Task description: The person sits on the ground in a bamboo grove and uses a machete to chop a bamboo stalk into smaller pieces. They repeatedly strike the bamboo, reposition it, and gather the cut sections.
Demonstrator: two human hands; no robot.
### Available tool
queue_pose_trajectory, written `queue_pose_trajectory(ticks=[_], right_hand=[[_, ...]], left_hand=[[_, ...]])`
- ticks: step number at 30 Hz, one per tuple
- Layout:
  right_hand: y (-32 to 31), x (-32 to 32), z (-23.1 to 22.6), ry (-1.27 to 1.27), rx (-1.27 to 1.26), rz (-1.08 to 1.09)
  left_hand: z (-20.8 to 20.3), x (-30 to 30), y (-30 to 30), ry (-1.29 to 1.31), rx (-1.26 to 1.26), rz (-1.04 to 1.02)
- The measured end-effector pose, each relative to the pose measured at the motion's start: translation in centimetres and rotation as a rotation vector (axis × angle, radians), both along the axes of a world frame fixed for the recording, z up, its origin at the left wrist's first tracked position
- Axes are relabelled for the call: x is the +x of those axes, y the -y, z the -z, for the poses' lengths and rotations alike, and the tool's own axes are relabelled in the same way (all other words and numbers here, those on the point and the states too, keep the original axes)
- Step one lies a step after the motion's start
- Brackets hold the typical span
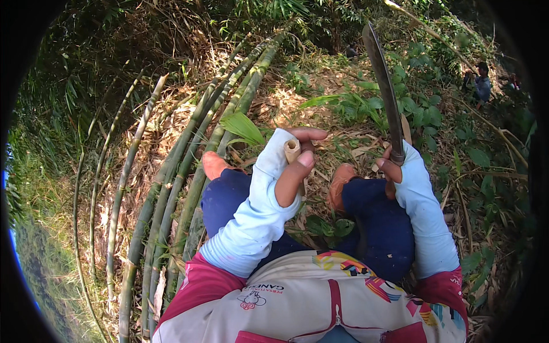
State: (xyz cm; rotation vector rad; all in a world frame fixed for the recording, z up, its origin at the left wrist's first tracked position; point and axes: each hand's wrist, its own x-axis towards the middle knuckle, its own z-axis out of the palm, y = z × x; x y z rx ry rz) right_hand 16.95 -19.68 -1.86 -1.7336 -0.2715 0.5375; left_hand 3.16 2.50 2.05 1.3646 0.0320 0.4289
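Note:
In front of my body, my left hand (289, 178) is closed around a thin hollow piece of bamboo (292, 150). Its cut round end points up between thumb and fingers, while its lower part is mostly hidden by the hand. On the right, my right hand (391, 170) grips a machete (384, 77) by its handle, which the fingers largely cover. The long dark blade stands nearly upright, leaning slightly left at the tip, apart from the bamboo piece. Light blue sleeves cover both forearms and part of each hand.
Several long green bamboo poles (174, 182) lie along my left side, with thinner ones (123, 183) farther left. Dry leaves (311, 103) cover the ground. Leafy plants (420, 111) grow ahead on the right, and another person (482, 84) is at the far right.

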Motion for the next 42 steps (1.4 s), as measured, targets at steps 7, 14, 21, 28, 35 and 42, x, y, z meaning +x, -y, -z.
queue_pose_trajectory(ticks=[7, 14, 21, 28, 35, 42], right_hand=[[0.3, 0.1, 0.0, 0.086, -0.018, -0.027], [0.3, -0.6, -1.1, 0.389, -0.191, -0.045], [-0.6, -1.2, -4.3, 0.986, -0.240, -0.319], [-3.3, -2.7, -3.8, 1.237, -0.461, -0.604], [-2.7, -2.4, -2.5, 1.294, -0.495, -0.584], [-2.4, -2.6, -1.3, 1.322, -0.421, -0.499]], left_hand=[[0.1, 0.4, 0.8, 0.005, 0.224, -0.022], [1.1, 0.1, 1.7, -0.056, 0.198, 0.046], [3.2, 0.1, 0.5, -0.139, 0.671, 0.108], [4.5, 1.3, -0.3, -0.202, 0.545, 0.183], [3.4, 1.3, 0.0, -0.263, 0.635, 0.220], [1.4, 1.6, 0.1, -0.295, 0.722, 0.369]])
